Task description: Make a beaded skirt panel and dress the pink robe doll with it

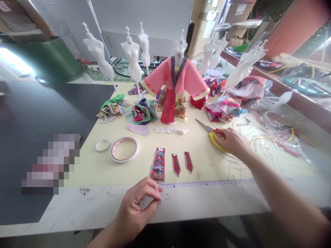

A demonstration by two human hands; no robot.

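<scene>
My left hand (138, 205) rests at the table's near edge, thumb and fingers pinched on a tiny clear scrap I cannot make out. Just beyond it lie a long embroidered red strip (158, 164) and two small red pointed strips (176, 164) (188, 162). My right hand (232, 142) reaches out over the table and lies on the yellow-and-red handles of a pair of scissors (210, 132), fingers curled around them. A ruler (201, 183) runs along the table's front edge between my hands.
A small mannequin in a pink robe (176, 88) stands mid-table among several bare white mannequins (133, 57). Two tape rolls (124, 149) (102, 145) lie on the left. Fabric scraps (141, 112) and plastic bags (279, 124) pile up behind and on the right.
</scene>
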